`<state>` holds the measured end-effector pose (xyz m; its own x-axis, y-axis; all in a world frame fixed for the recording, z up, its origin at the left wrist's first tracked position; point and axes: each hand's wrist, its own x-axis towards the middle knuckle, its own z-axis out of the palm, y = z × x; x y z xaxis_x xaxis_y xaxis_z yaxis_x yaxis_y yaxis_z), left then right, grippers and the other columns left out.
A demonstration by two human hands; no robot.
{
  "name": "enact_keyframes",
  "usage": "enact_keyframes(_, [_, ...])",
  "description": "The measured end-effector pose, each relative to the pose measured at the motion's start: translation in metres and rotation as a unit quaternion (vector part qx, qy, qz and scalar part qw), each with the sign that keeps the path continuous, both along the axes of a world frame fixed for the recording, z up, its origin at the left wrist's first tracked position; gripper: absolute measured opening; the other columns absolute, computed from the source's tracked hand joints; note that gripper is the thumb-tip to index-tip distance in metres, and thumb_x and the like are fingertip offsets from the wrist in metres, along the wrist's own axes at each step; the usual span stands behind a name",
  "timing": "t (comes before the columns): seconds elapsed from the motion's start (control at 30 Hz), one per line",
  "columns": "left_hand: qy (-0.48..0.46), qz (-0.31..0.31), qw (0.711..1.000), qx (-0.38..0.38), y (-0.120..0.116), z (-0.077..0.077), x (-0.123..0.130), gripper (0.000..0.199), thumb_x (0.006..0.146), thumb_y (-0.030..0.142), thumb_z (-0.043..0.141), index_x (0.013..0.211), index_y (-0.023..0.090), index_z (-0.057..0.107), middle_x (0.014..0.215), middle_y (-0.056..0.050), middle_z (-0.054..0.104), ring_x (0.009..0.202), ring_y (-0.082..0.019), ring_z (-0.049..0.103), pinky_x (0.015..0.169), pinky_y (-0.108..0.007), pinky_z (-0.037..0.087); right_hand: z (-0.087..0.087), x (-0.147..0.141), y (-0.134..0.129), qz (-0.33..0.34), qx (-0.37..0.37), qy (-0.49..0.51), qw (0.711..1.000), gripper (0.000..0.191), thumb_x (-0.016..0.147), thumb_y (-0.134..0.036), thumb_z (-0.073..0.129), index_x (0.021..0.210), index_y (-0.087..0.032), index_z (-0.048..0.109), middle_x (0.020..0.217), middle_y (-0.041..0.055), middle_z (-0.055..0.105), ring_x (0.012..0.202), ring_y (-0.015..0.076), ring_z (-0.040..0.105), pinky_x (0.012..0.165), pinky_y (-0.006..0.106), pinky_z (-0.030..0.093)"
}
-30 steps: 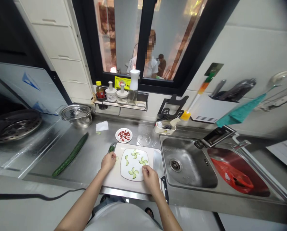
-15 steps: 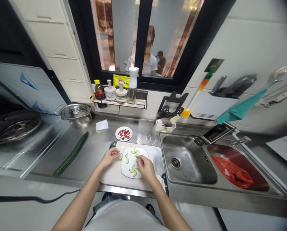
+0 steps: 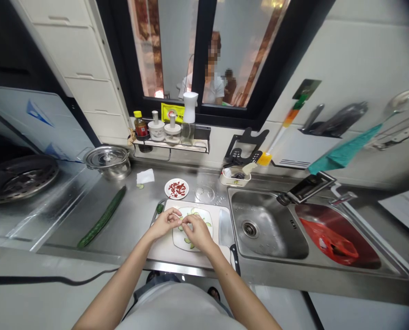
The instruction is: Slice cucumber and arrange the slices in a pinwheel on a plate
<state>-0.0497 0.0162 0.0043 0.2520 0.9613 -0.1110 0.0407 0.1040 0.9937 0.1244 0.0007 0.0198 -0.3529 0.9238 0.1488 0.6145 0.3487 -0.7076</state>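
Note:
A white square plate [image 3: 182,243] with several thin green-edged cucumber slices lies on the cutting board [image 3: 163,254]. Over the plate's left part, my left hand [image 3: 166,223] has its fingertips pinched together; what they hold is too small to make out. My right hand [image 3: 196,233] meets it from the right, thumb and fingers closed at the same spot, with anything between them hidden. A short cucumber end [image 3: 160,208] sits at the board's upper left corner. The knife [image 3: 225,229] rests along the board's right side, its black handle toward me.
A whole cucumber [image 3: 103,217] lies on the steel counter at left. Behind the board is a small plate of red pieces [image 3: 177,189]. A lidded pot [image 3: 108,161] stands at the back left, the sink [image 3: 269,224] at right. Beyond the window is a person [image 3: 214,87].
My left hand has moved right, over the plate, and my right hand has shifted left, so their fingertips now meet. The cucumber end shows more fully.

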Motion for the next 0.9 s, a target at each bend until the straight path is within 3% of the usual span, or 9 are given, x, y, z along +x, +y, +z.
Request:
enact_keyframes(0.1, [0.019,0.039,0.998,-0.044,-0.003,-0.003,0.001,0.037,0.071,0.050,0.068,0.084,0.017,0.059,0.065,0.001,0.062,0.062,-0.011,0.055,0.061,-0.021,0.039,-0.002,0.004,0.000,-0.018,-0.011,0.050,0.999,0.011,0.083,-0.019,0.053,0.081,-0.019,0.064,0.082,0.0024,0.065,0.083,0.0164,0.056,0.079,0.029,0.041])
enact_keyframes(0.2, [0.009,0.022,0.988,-0.151,-0.007,-0.009,0.003,0.044,0.076,0.058,0.060,0.092,0.017,0.060,0.064,0.000,0.062,0.051,-0.008,0.047,0.047,-0.018,0.028,-0.004,0.008,0.001,-0.029,-0.023,0.088,0.995,0.011,0.082,-0.021,0.054,0.081,-0.019,0.064,0.080,0.0017,0.065,0.079,0.0153,0.057,0.077,0.028,0.043])
enact_keyframes(0.37, [-0.137,-0.017,0.958,-0.252,-0.010,-0.024,0.010,0.049,0.074,0.052,0.066,0.108,0.018,0.058,0.077,-0.002,0.064,0.054,-0.006,0.050,0.044,-0.015,0.022,-0.011,0.010,0.001,-0.038,-0.045,0.122,0.991,0.012,0.081,-0.025,0.055,0.079,-0.019,0.065,0.079,0.0016,0.065,0.078,0.0149,0.059,0.073,0.027,0.044])
enact_keyframes(0.57, [-0.179,-0.013,0.950,-0.257,-0.009,-0.023,0.012,0.049,0.068,0.033,0.076,0.111,0.020,0.056,0.077,0.001,0.060,0.057,-0.005,0.051,0.045,-0.014,0.025,-0.010,0.008,0.000,-0.042,-0.073,0.128,0.988,0.012,0.080,-0.023,0.053,0.075,-0.019,0.064,0.074,0.0003,0.066,0.074,0.0138,0.060,0.072,0.026,0.046])
enact_keyframes(0.9, [-0.105,-0.022,0.975,-0.193,-0.006,-0.004,0.006,0.061,0.063,0.033,0.079,0.116,0.021,0.051,0.067,0.005,0.056,0.053,-0.004,0.045,0.046,-0.015,0.020,-0.010,0.008,0.002,-0.037,-0.142,0.212,0.966,0.011,0.078,-0.026,0.055,0.080,-0.018,0.061,0.071,-0.0005,0.065,0.067,0.0122,0.060,0.067,0.025,0.048])
